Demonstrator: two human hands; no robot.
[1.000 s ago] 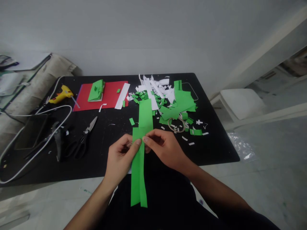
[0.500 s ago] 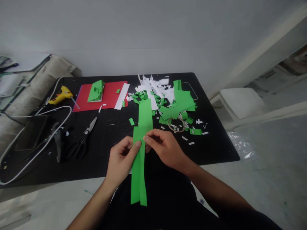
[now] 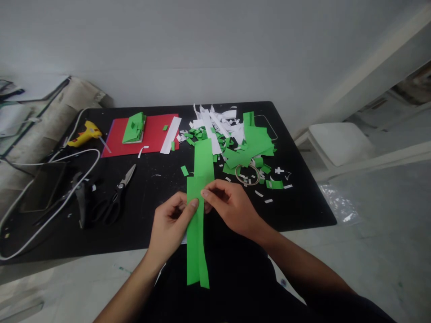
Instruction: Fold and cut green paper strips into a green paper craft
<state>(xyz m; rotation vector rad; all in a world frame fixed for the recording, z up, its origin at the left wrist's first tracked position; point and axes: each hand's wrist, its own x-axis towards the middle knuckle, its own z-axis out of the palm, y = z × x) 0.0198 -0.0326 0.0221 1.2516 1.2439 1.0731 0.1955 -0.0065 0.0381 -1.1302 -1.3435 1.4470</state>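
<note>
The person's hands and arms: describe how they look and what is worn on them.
Both the left hand and the right hand are bare: no gloves, and no rings, watch or bracelet in view. The forearms are uncovered up to the picture's lower edge, with no sleeve showing. Dark clothing covers the lap beneath them.

Green paper strip [image 3: 197, 233], red sheet [image 3: 153, 134], black table [image 3: 151, 215], yellow glue gun [image 3: 82, 133].

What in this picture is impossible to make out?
Head view:
- Green strips: how many layers, and where the left hand and right hand pinch them; fingers cover it.
- Black tool beside the scissors: dark against the black table.
- White cable: cut off by the left edge.
</note>
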